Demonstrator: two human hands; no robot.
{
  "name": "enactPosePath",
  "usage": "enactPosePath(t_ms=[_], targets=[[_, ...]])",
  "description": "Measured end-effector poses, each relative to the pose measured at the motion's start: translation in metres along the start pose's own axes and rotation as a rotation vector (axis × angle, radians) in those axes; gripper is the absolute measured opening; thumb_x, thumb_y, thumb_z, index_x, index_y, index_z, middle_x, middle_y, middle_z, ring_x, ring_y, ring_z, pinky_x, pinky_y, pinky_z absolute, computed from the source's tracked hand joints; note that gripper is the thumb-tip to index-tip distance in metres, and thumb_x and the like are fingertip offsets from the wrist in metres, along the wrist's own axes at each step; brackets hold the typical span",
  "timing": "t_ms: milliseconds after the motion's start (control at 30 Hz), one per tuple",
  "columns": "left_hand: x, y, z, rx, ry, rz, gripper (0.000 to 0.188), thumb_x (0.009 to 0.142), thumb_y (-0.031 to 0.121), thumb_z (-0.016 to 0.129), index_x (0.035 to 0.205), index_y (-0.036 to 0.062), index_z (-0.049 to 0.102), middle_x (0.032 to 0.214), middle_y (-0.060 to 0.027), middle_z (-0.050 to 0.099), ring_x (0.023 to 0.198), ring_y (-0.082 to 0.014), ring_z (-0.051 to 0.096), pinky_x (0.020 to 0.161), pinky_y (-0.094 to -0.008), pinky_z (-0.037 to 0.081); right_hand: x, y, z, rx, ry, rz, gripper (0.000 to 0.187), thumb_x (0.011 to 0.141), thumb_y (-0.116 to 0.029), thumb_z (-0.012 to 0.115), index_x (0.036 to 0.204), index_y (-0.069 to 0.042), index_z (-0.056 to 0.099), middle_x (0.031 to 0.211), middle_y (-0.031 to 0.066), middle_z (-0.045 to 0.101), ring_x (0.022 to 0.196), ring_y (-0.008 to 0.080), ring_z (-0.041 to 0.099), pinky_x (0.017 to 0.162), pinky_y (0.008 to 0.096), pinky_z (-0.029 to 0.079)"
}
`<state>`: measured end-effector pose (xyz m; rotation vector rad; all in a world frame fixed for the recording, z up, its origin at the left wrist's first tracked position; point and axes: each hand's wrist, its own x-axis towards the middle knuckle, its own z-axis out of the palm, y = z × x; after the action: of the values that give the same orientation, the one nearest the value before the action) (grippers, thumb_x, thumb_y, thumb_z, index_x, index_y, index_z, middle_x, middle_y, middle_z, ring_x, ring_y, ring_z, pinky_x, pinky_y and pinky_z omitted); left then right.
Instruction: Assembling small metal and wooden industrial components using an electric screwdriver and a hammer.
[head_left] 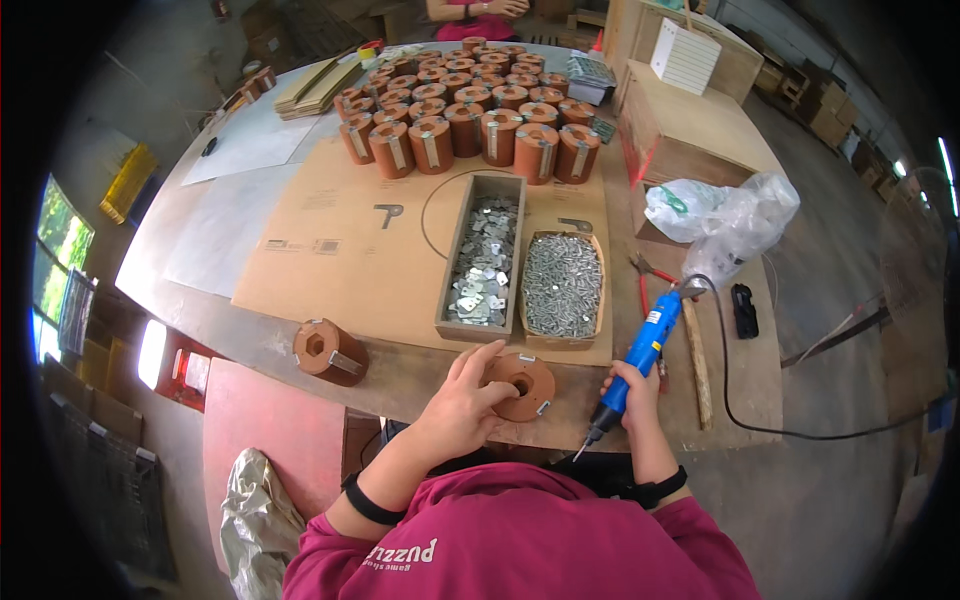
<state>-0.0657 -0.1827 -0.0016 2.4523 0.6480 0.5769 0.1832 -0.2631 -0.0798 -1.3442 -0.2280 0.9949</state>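
My left hand (455,405) grips a reddish-brown cylinder (530,402) at the table's near edge. Its fingers lie along the left side, with the thumb by the dark hole in the top. Small metal plates show on the cylinder's rim. My right hand (637,392) is wrapped round a blue electric screwdriver (647,335) with a black nose. The screwdriver's bit points down and left, beside the cylinder and apart from it. A wooden box of flat metal plates (480,285) and a carton of screws (563,285) stand just beyond my hands.
Another brown cylinder (330,352) rests to the left. Many similar cylinders (470,110) crowd the far side. At right lie red-handled pliers (645,280), a wooden stick (697,370), clear plastic bags (730,220) and the screwdriver's black cable (735,400). A person (475,12) is beyond the table.
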Motion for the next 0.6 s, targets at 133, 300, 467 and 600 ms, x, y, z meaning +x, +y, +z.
enactPosePath(t_ms=[133, 300, 467, 600], targets=[[-0.002, 0.023, 0.012, -0.137, 0.078, -0.16, 0.05, 0.054, 0.021, 0.079, 0.093, 0.0029, 0.053, 0.122, -0.0264, 0.032, 0.106, -0.0418, 0.044, 0.087, -0.0421, 0.041, 0.002, -0.001, 0.001, -0.022, -0.018, -0.039, 0.043, 0.071, -0.006, 0.059, 0.109, -0.006, 0.038, 0.067, 0.0077, 0.051, 0.052, 0.0172, 0.053, 0.045, 0.0307, 0.046], [0.013, 0.016, 0.037, -0.156, 0.215, -0.088, 0.038, 0.055, 0.015, 0.077, 0.08, 0.0023, 0.052, 0.119, -0.0226, 0.038, 0.103, -0.0393, 0.047, 0.081, -0.0392, 0.045, 0.002, 0.001, -0.001, -0.036, -0.013, -0.013, 0.046, 0.071, -0.006, 0.059, 0.112, -0.005, 0.037, 0.067, 0.0076, 0.051, 0.051, 0.0169, 0.053, 0.044, 0.0303, 0.046], [0.029, 0.012, 0.033, -0.279, 0.092, 0.014, 0.033, 0.056, 0.012, 0.073, 0.077, 0.003, 0.05, 0.118, -0.0212, 0.039, 0.101, -0.0389, 0.048, 0.08, -0.0391, 0.045, 0.0, -0.002, -0.003, 0.0, -0.012, -0.004, 0.04, 0.07, -0.004, 0.061, 0.103, -0.006, 0.037, 0.067, 0.0078, 0.051, 0.051, 0.0172, 0.054, 0.044, 0.0308, 0.047], [0.037, 0.009, 0.023, -0.255, -0.058, 0.084, 0.031, 0.055, 0.007, 0.073, 0.074, 0.002, 0.049, 0.12, -0.0204, 0.037, 0.103, -0.0374, 0.047, 0.081, -0.0378, 0.045, 0.0, -0.001, -0.002, -0.037, -0.02, -0.01, 0.046, 0.071, -0.008, 0.058, 0.111, -0.005, 0.037, 0.07, 0.0086, 0.051, 0.053, 0.0168, 0.053, 0.045, 0.0304, 0.047]])
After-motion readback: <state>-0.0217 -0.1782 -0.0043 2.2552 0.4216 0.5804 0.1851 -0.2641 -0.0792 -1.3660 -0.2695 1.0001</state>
